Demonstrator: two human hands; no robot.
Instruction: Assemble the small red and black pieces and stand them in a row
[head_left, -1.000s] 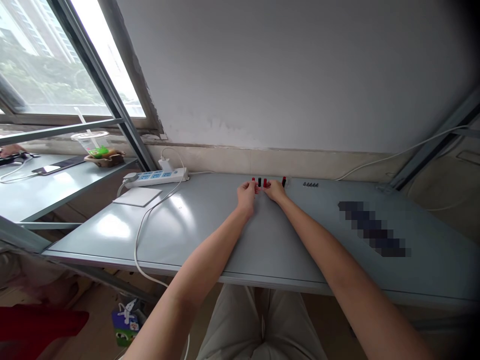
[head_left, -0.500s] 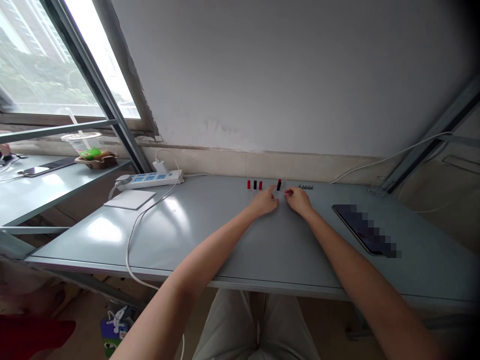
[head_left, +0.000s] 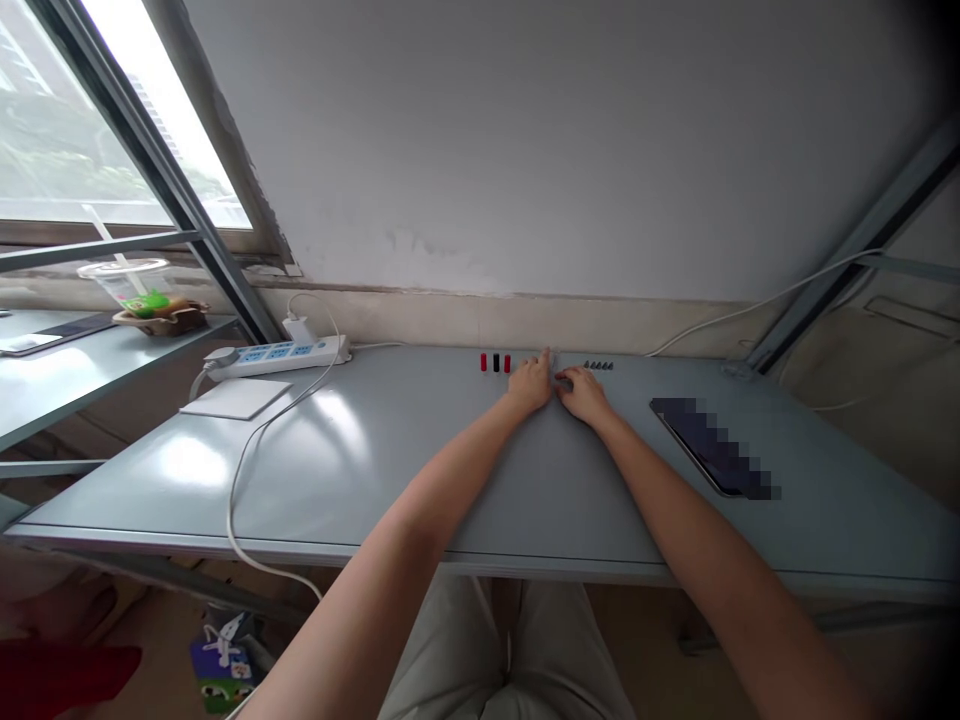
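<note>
My left hand [head_left: 531, 382] rests at the back of the desk, index finger stretched towards the wall beside a small clear piece [head_left: 555, 358]. Its other fingers are partly hidden, and I see nothing held in it. Close by on the right, my right hand [head_left: 582, 392] has its fingers bent together in a pinch; what lies between the fingertips is too small to make out. Left of my hands stand a red cylinder [head_left: 484, 362], a black cylinder [head_left: 496, 363] and another red cylinder [head_left: 508, 364] in a row. Several small dark pieces [head_left: 598, 366] line up beyond my right hand.
A phone [head_left: 712, 450] lies on the desk [head_left: 420, 440] to the right. At the back left are a power strip [head_left: 279, 357] and a white flat square [head_left: 236, 399]. A white cable [head_left: 244, 460] hangs over the front edge. A plastic cup [head_left: 135, 285] stands on the neighbouring desk.
My left hand has moved forward, and the black and red pieces that stood between my hands are out of sight. The view has shifted slightly right.
</note>
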